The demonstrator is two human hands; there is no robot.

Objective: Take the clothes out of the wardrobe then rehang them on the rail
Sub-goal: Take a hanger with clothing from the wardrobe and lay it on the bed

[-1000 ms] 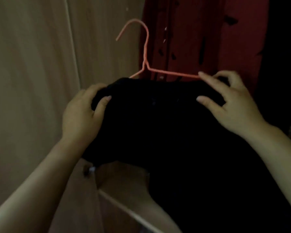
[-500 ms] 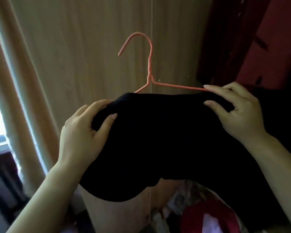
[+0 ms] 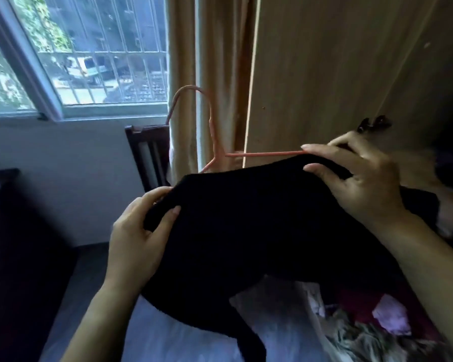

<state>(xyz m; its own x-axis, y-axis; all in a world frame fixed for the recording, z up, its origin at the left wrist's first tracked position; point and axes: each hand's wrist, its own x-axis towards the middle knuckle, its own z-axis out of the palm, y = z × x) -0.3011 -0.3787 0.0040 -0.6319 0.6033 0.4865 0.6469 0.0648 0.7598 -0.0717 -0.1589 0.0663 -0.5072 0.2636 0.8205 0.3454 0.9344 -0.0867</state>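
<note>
Garment: black garment [image 3: 246,226] draped on a pink wire hanger [image 3: 215,150], held up before the wooden wardrobe [image 3: 324,74].
Left hand [image 3: 136,239]: grips the garment's left end.
Right hand [image 3: 361,178]: pinches garment and hanger arm (hook free, upright).
Background: barred window [image 3: 89,53].

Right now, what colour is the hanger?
Salmon pink hanger, clearest in the head view against the curtain.

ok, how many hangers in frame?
1. The pink wire hanger sits inside the black garment, gripped at its ends by the left hand and right hand. More may be hidden off-frame.
</note>
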